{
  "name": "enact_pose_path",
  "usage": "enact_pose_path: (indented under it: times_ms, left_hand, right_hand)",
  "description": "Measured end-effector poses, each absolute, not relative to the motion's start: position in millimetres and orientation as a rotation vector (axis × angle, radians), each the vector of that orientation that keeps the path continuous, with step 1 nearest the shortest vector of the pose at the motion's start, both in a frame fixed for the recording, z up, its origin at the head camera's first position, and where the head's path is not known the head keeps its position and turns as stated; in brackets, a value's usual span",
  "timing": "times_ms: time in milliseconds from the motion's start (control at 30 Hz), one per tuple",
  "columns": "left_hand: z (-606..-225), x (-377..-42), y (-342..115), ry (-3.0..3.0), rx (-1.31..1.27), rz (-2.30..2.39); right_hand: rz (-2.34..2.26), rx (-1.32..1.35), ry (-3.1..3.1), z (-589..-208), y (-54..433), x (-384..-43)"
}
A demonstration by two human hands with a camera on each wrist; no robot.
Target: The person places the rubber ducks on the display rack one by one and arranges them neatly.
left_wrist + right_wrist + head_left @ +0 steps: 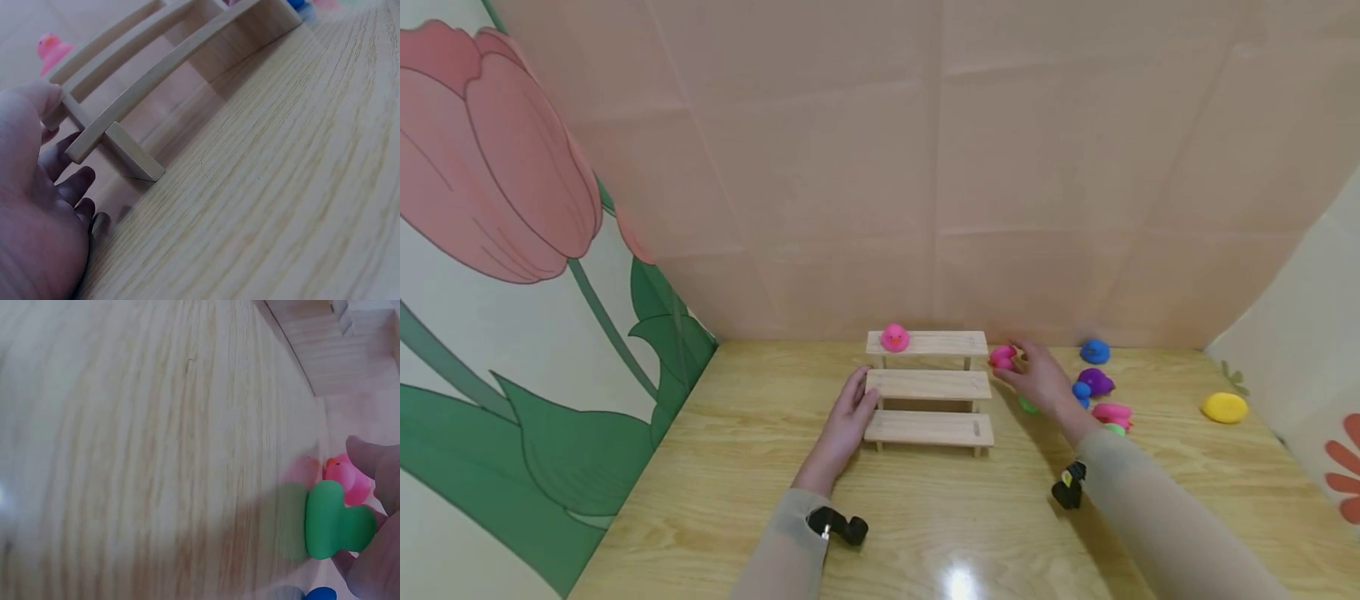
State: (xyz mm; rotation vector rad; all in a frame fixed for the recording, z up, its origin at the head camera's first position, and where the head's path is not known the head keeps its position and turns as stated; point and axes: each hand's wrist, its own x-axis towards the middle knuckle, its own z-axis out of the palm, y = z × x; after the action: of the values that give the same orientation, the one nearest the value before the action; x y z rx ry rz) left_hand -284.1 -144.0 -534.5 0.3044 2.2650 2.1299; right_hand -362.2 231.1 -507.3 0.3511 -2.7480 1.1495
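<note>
A small three-step wooden display rack (pixel 928 384) stands on the table. My left hand (pixel 847 414) grips its left end, the thumb on the end of a plank and curled fingers beside it in the left wrist view. On the top step sits a pink rubber duck (pixel 895 337). To the rack's right, my right hand (pixel 1041 379) reaches over another pink duck (pixel 1002 357), thumb and fingers spread around it. That duck rests on the table; firm contact cannot be told. A green duck (pixel 337 522) stands nearer the right wrist camera, partly covering the fingers.
Right of the right hand lie a blue duck (pixel 1095 352), a purple duck (pixel 1096 382), a smaller blue duck (pixel 1081 392), a pink duck (pixel 1112 413) and a yellow oval thing (pixel 1224 407). A beige sheet (pixel 940 167) hangs behind the wooden table (pixel 737 467).
</note>
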Motion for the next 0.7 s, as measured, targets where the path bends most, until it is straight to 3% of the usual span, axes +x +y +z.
enact_pose_path:
  times_ms: [700]
  left_hand:
    - [-535, -285, -143, 2.292, 0.307, 2.109]
  right_hand:
    - [0.975, 0.267, -2.786, -518, 220, -375]
